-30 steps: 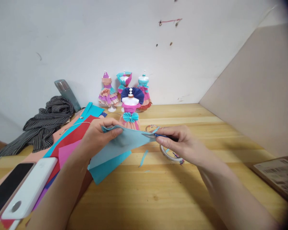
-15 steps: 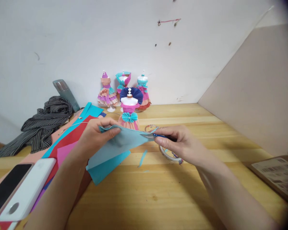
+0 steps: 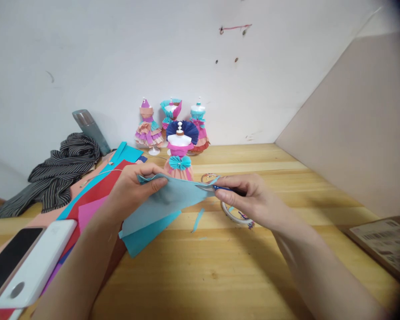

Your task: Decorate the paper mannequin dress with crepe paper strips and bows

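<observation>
The left hand (image 3: 138, 186), angled inward at eleven o'clock, pinches paper (image 3: 171, 195); the right hand (image 3: 250, 195), at one, closes its fingers around scissors (image 3: 216, 188).

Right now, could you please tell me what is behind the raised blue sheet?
Behind the blue sheet stands the navy-collared figure, visible from its top to its upper skirt. The rest of it, and whatever else lies there, is covered.

Soft light — shadow (image 3: 270, 262) across table (image 3: 173, 284) — right corners dark.
</observation>
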Available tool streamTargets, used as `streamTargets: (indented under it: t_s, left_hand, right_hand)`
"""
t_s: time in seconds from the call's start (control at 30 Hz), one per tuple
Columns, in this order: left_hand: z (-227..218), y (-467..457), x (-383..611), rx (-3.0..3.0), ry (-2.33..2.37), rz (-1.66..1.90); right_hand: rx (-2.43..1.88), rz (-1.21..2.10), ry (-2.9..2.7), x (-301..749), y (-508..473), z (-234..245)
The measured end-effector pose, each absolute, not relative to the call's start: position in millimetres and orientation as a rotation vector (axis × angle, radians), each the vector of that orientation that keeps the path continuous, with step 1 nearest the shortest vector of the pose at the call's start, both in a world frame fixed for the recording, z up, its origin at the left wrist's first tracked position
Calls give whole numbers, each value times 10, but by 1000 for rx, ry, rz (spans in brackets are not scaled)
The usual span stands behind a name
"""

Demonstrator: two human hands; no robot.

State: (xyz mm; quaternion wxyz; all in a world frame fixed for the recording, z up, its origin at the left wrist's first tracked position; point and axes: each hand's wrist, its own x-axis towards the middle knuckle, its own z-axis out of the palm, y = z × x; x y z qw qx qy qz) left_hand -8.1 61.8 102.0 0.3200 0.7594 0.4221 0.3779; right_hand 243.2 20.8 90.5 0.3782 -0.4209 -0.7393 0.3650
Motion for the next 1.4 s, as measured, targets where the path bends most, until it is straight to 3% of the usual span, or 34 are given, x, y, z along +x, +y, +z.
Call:
streamTargets:
  t_s: [1.4]
  left_hand:
    - [1044, 558, -29, 1945, 1124, 890]
  right_hand:
    - [-1099, 1021, -1901, 2405, 157, 955]
